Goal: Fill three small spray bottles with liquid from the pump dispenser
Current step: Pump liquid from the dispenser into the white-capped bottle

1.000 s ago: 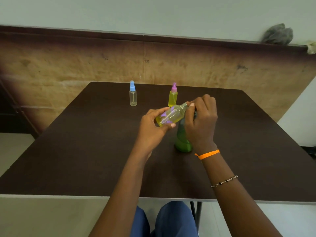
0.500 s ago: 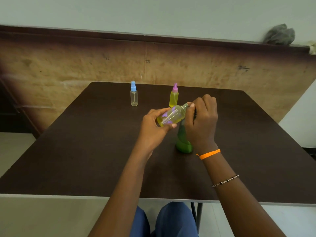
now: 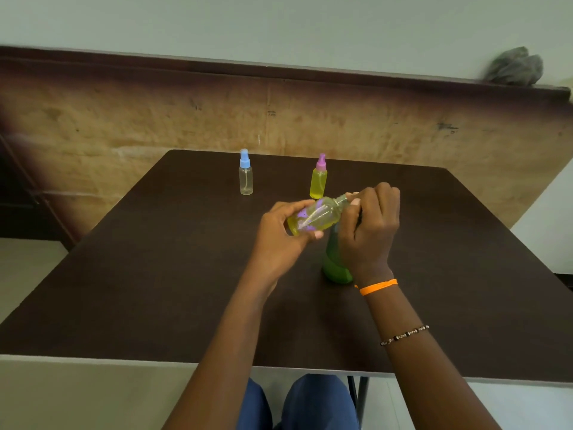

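1. Dark brown tabletop [image 3: 155,290], broad and square-cornered, filling the middle of the view, with a worn wooden panel [image 3: 124,125] standing behind its far edge and a pale wall above that.
2. Grey crumpled bundle [image 3: 513,67] perched on the panel's top edge at far right.
3. Blue-clad knees [image 3: 310,405] showing below the near edge of the tabletop.
4. Right hand [image 3: 369,231] curled over the top of the green pump dispenser [image 3: 335,265], fingers bent round its head and hiding it; exact finger placement on the pump not clear. Orange band [image 3: 378,286] at the wrist, beaded bracelet [image 3: 404,335] further up the forearm.
5. Left hand [image 3: 279,234] grasping a small spray bottle [image 3: 316,216], thumb beneath and fingers wrapped over the base end.
6. Pump dispenser standing upright on the tabletop, right of centre, mostly covered by the right hand, only its green lower body showing.
7. Held spray bottle tilted nearly on its side above the tabletop, neck end pointing right and meeting the right hand's fingertips at the dispenser's top; clear walls with purple marks, yellow liquid inside, a thin tube visible within.
8. Yellow-filled spray bottle with pink cap [image 3: 318,180] upright near the far edge, just behind the hands.
9. Clear spray bottle with blue cap [image 3: 246,176] upright to its left, well apart, looking unfilled.
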